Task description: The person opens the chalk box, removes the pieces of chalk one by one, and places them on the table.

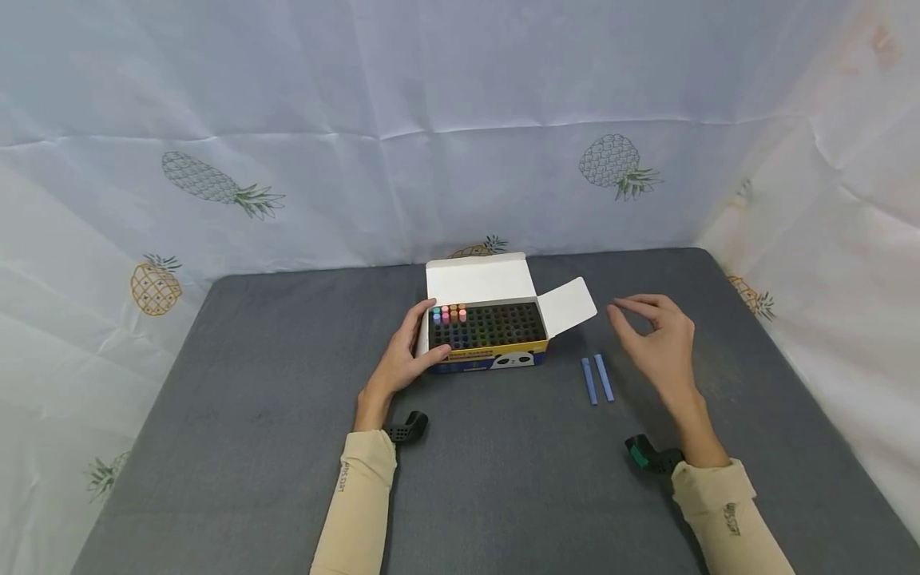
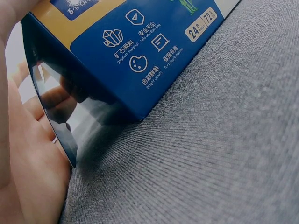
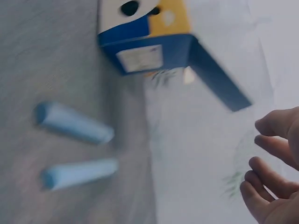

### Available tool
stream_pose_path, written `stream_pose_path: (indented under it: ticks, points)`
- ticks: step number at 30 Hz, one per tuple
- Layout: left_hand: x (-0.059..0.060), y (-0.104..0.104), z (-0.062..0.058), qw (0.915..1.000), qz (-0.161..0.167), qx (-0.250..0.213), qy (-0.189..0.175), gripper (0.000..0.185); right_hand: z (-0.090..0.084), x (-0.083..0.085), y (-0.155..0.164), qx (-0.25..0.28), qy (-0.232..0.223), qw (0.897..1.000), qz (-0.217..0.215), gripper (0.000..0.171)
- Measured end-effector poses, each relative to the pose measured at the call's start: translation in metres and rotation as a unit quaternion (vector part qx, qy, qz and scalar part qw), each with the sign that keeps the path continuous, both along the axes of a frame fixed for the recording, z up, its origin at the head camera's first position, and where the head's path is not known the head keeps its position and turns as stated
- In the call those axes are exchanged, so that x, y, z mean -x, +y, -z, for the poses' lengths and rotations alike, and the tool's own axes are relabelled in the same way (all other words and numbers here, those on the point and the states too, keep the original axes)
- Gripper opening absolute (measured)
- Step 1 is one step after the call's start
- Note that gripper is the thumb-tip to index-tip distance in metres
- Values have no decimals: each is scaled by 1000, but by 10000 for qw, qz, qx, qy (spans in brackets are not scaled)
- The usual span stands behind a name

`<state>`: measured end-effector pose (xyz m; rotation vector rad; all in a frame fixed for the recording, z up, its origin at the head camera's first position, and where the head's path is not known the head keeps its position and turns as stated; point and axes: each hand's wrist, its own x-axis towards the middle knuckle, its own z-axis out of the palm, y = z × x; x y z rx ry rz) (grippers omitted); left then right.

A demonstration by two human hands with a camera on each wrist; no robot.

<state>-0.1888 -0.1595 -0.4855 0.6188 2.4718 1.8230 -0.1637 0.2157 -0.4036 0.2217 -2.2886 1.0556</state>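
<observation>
An open chalk box [image 1: 489, 331] is seen near the middle of the grey tabletop [image 1: 251, 447], its lid flap folded back and a side flap turned out to the right. The left end of the box is gripped by the left hand [image 1: 406, 351], with the thumb along the front edge and the fingers curled round the far corner. The right hand [image 1: 657, 339] is held above the tabletop, well to the right of the box, with its fingers loosely bent and nothing between them.

The black grid inside the box is judged to be almost wholly unfilled: a small cluster of coloured chalk sticks [image 1: 449, 313] is stood in the back left corner, roughly 7 or 8 of them, though the exact number cannot be told at this size. 2 blue chalk sticks [image 1: 597, 378] are laid side by side on the tabletop, between the box and the right hand, near but not touching either. Filling the grid is judged to be at an early stage, with these 2 sticks not yet placed.

Counted: 1 box, 2 loose blue sticks, 1 cluster in the grid, 2 hands
</observation>
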Motion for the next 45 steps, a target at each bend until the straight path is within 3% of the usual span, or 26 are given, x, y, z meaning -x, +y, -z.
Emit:
stream_pose_path:
  ticks: [9,16,27,35,45]
  points:
    - [0,0,-1,9999,46,46,-91,84,-25,10,-34,472,139,9978,-438,18]
    - [0,0,-2,10000,-10,-69,-15,82,-32,16,-61,574,122,9936,-966,18]
    - [1,-1,-3,10000,-10,-46,13,81,-20,21,-105,309,-325,9870,-1545,21]
    - [-1,-1,-5,9999,65,-158,-2,81,-5,30,-135,166,-729,9750,-2092,23]
    - [-1,-1,-2,9999,90,-112,39,81,11,33,-150,23,-1028,9702,-2193,22]
